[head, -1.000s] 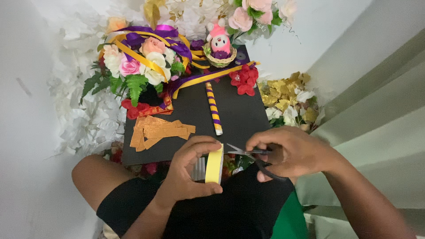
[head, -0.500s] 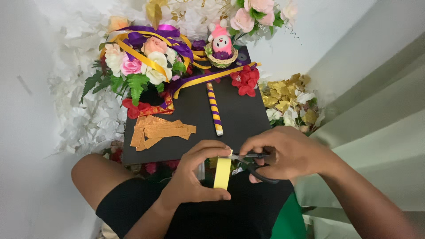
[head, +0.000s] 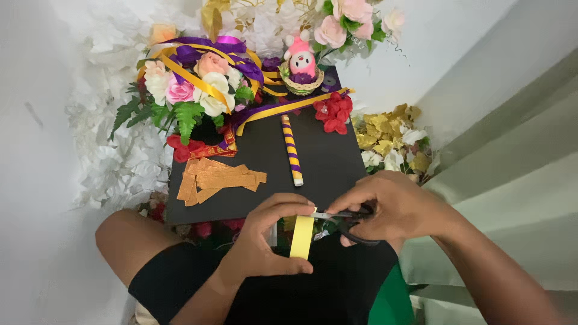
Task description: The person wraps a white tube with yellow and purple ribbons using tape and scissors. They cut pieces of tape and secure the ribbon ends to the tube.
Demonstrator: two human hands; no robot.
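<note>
Scissors (head: pixel 343 218) now close on the yellow strip (head: pixel 301 236), gripped by the right hand (head: pixel 394 207) while the left hand (head: pixel 265 241) pinches the strip.

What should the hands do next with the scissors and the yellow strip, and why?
Probably squeeze the scissors shut. The right hand has their blades at the top of the yellow strip, and the left hand pinches the strip upright, so it looks set for a snip.
</note>
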